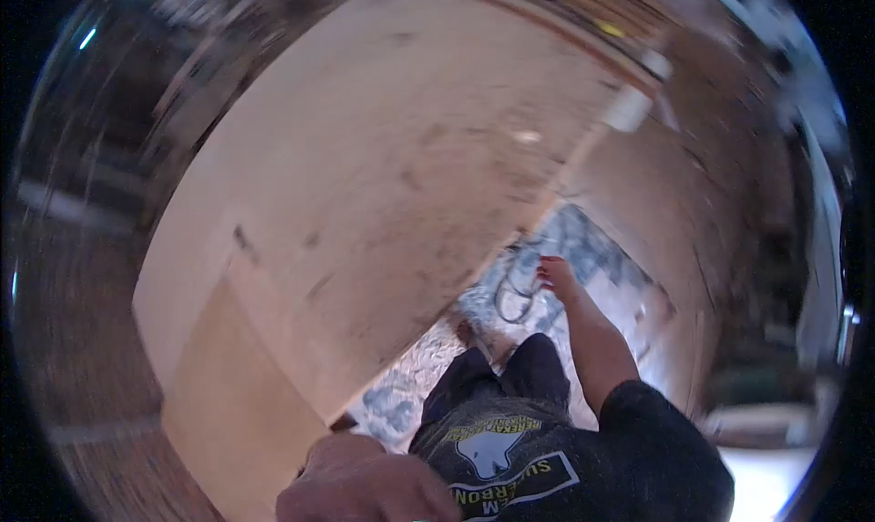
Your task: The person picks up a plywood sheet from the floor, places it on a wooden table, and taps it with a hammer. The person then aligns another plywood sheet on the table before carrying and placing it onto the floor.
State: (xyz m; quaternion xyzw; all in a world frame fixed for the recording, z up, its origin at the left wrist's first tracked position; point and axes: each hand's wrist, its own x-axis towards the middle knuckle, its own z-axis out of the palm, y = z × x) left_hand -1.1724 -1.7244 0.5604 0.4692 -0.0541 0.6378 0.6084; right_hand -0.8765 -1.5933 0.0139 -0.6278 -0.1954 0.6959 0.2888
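A large pale wooden board (365, 157) with dark smudges fills the view in front of me. My left hand (365, 485) is blurred at the bottom, close to the camera, beside the board's near edge; its fingers are hidden. Past the board's right edge, my right hand (554, 274) hangs low with its fingers loosely bent and apart. Close to those fingers is a dark looped cord (512, 314); blur hides whether they touch it. I make out nothing held in the right hand.
Under me, the floor (401, 399) is mottled blue-grey and white. A lighter wooden panel (237, 403) lies at lower left. On the right stands a brown sheet surface (656, 194). Long strips (565, 20) run along the far edge, near a white block (629, 109).
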